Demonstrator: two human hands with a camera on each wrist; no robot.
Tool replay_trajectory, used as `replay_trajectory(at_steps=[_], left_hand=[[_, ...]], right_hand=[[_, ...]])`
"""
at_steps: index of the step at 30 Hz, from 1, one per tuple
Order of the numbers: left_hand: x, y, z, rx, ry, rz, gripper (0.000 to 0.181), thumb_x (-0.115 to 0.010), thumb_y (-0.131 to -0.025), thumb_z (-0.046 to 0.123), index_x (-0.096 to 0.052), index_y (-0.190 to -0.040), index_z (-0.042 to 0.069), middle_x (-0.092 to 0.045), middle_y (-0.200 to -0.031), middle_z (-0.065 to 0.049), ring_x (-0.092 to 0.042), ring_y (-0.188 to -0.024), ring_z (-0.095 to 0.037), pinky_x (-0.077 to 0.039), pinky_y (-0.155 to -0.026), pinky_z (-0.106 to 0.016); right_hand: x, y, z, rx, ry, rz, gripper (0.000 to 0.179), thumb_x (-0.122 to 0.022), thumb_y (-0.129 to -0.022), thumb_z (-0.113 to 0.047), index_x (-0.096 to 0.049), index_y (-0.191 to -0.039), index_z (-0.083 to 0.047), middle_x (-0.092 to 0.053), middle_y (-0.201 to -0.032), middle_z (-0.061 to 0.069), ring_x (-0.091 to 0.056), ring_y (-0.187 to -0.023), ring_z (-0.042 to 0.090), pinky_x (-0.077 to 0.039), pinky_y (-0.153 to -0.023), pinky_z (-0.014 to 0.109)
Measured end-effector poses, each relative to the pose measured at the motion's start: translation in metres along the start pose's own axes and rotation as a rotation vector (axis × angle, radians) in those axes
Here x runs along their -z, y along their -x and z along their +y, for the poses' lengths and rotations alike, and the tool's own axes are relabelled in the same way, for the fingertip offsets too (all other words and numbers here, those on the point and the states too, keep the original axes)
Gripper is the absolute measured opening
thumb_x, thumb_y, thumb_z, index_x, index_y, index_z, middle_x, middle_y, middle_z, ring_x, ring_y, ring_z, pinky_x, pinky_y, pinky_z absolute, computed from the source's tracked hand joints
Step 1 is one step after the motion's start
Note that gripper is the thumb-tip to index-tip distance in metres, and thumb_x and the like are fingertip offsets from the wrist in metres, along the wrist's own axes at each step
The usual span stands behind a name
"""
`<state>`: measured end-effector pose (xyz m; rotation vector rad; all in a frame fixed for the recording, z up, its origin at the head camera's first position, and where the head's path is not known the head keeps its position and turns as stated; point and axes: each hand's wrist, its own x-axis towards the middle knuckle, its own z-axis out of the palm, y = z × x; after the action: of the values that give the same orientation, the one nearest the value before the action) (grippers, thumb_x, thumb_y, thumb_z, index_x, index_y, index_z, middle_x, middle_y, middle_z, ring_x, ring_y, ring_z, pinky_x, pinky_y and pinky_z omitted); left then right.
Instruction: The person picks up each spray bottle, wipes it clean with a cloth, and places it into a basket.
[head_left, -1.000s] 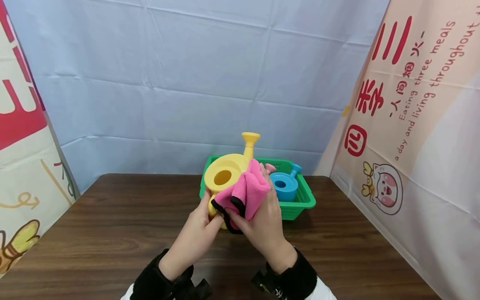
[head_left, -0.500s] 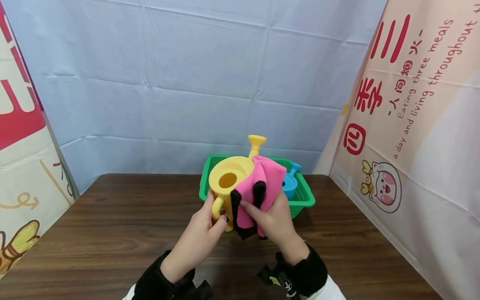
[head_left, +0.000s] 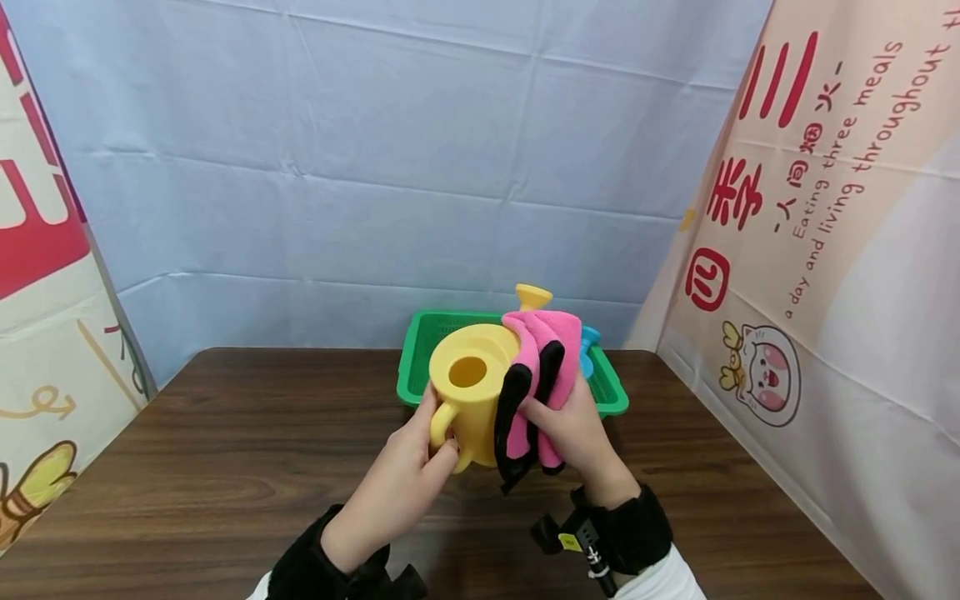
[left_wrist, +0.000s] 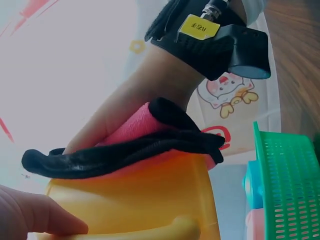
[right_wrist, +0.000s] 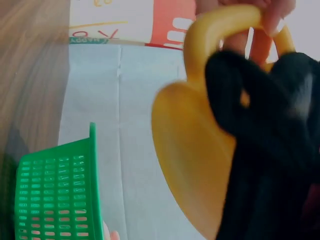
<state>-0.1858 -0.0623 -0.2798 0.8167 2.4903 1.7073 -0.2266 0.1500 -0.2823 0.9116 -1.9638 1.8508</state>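
A yellow toy watering can (head_left: 480, 408) is held above the table in front of the basket, its round opening facing up and toward me. My left hand (head_left: 401, 467) grips its handle (right_wrist: 225, 22), thumb on the near side. My right hand (head_left: 573, 425) holds a folded pink cloth with black edging (head_left: 551, 333) against the can's right side. In the left wrist view the pink and black cloth (left_wrist: 125, 150) lies along the yellow wall of the can (left_wrist: 140, 200). The cloth hides the right hand's fingers and part of the spout.
Behind the can stands a green plastic basket (head_left: 420, 358) on the brown wooden table (head_left: 262, 433). A blue toy watering can (head_left: 588, 346) sits in it, partly covered by the cloth. A pale blue sheet (head_left: 337, 167) hangs behind, with printed cloths at both sides.
The watering can has shifted right and slightly down in the left hand's grip. The right hand has moved right with the cloth, from the can's front to its right side.
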Motion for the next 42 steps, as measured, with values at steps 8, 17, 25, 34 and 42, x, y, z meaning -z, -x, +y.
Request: replay_trajectory(at_steps=[8,17,25,34,42], left_hand=[[0.002,-0.002,-0.001,0.036,0.028,-0.016,0.066,-0.039,-0.099,0.012,0.002,-0.149,0.024,-0.047,-0.095,-0.012,-0.043,-0.063,-0.020,-0.043,-0.060,-0.029],[0.006,-0.004,-0.006,-0.003,0.063,0.047,0.067,-0.042,-0.097,0.008,-0.006,-0.148,0.031,-0.049,-0.103,-0.008,-0.046,-0.075,-0.018,-0.041,-0.071,-0.030],[0.010,-0.006,-0.010,-0.066,0.117,0.070,0.059,-0.045,-0.098,0.011,-0.018,-0.146,0.032,-0.032,-0.141,0.004,-0.042,-0.115,-0.015,-0.042,-0.089,-0.033],[0.009,-0.003,-0.008,-0.060,0.125,0.070,0.069,-0.046,-0.095,0.004,-0.011,-0.148,0.030,-0.031,-0.144,0.003,-0.043,-0.120,-0.014,-0.042,-0.093,-0.032],[0.013,-0.002,-0.003,-0.028,0.178,0.101,0.064,-0.043,-0.097,0.008,-0.011,-0.148,0.031,-0.039,-0.134,-0.003,-0.047,-0.104,-0.019,-0.042,-0.081,-0.027]], right_hand=[[-0.021,0.000,-0.001,0.194,0.281,0.094,0.062,-0.076,-0.075,-0.002,-0.038,-0.124,-0.003,-0.054,-0.113,0.008,-0.055,-0.101,0.019,-0.049,-0.084,0.032],[-0.043,-0.002,0.007,0.481,0.737,0.230,0.083,-0.063,-0.082,-0.051,-0.033,-0.136,0.005,-0.039,-0.138,0.018,-0.036,-0.129,0.032,-0.034,-0.102,0.047],[-0.053,0.000,0.011,0.607,0.894,0.243,0.084,-0.075,-0.079,-0.029,-0.028,-0.137,0.010,-0.033,-0.141,0.024,-0.036,-0.126,0.039,-0.031,-0.104,0.049],[-0.043,-0.003,0.006,0.618,0.741,0.212,0.079,-0.062,-0.086,-0.041,-0.030,-0.137,0.011,-0.037,-0.139,0.023,-0.038,-0.127,0.036,-0.032,-0.105,0.040],[-0.031,-0.004,0.010,0.515,0.549,0.124,0.063,-0.065,-0.086,-0.036,-0.038,-0.127,0.004,-0.045,-0.125,0.016,-0.044,-0.117,0.028,-0.039,-0.098,0.032]])
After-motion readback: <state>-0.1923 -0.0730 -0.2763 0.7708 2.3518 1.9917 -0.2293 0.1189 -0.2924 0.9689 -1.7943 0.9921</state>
